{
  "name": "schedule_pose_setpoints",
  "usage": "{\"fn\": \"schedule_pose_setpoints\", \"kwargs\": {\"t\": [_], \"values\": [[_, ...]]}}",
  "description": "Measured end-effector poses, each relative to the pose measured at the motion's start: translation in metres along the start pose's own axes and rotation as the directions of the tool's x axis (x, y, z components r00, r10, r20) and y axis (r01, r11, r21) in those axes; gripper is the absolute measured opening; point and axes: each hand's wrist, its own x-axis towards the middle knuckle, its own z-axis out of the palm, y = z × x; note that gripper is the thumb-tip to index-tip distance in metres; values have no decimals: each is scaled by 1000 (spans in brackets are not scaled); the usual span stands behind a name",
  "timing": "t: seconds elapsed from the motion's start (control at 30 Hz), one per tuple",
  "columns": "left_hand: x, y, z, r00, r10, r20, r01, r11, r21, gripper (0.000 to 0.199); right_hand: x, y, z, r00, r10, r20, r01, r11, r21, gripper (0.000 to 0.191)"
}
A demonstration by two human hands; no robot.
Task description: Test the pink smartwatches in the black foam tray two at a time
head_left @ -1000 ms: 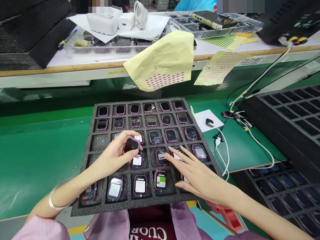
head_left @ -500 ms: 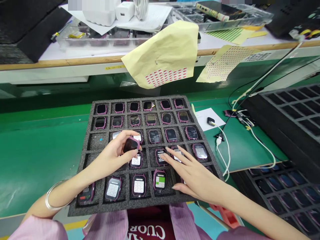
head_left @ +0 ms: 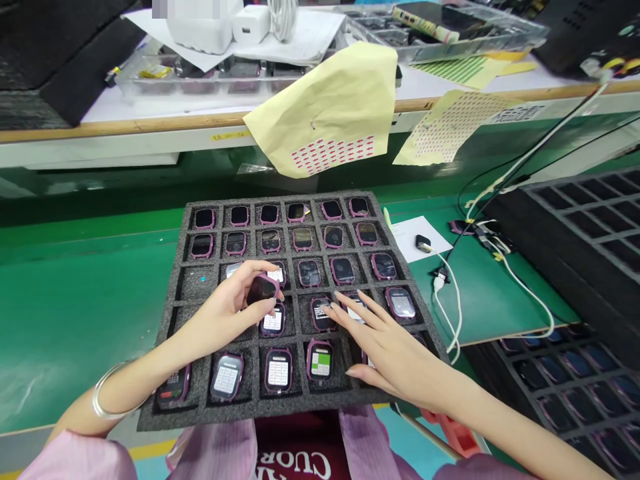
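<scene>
A black foam tray point(head_left: 295, 405) lies before me, its compartments filled with purple-framed smartwatch bodies. My left hand point(head_left: 239, 299) is closed on one smartwatch point(head_left: 263, 289) with a dark screen, pinched between thumb and fingers above the tray. Spread out and holding nothing, my right hand point(head_left: 387, 340) hovers over the right half of the tray. Its fingertips are at a lit watch point(head_left: 324, 313) showing white text; whether they touch it I cannot tell. Near the tray's front edge, a watch point(head_left: 320, 361) shows a partly green grid, and another point(head_left: 278, 370) a white grid.
A shelf edge point(head_left: 190, 125) runs across the back, with yellow sticker sheets point(head_left: 330, 107) hanging from it. White cables point(head_left: 453, 287) and a white paper point(head_left: 407, 235) lie right of the tray. More foam trays point(head_left: 565, 267) stand at far right.
My right hand has shifted very slightly to the right. The left hand keeps the smartwatch in the same place. On the front watch, the green area of the grid has changed shape.
</scene>
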Motion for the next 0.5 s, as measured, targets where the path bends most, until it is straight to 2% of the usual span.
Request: {"fn": "schedule_pose_setpoints", "kwargs": {"t": [0.2, 0.4, 0.5], "values": [[-1, -5, -3, 999, 35, -7, -35, 998, 47, 43, 1, 0, 0, 1000, 20, -7, -20, 1000, -7, 72], [-2, -8, -4, 998, 66, 11, -67, 994, 86, 44, 4, -3, 5, 995, -69, 68, 71, 997, -30, 80], [-3, -7, -3, 998, 60, 2, -60, 994, 93, 42, -1, -4, 2, 997, -36, 62, 38, 998, -45, 78]]}}
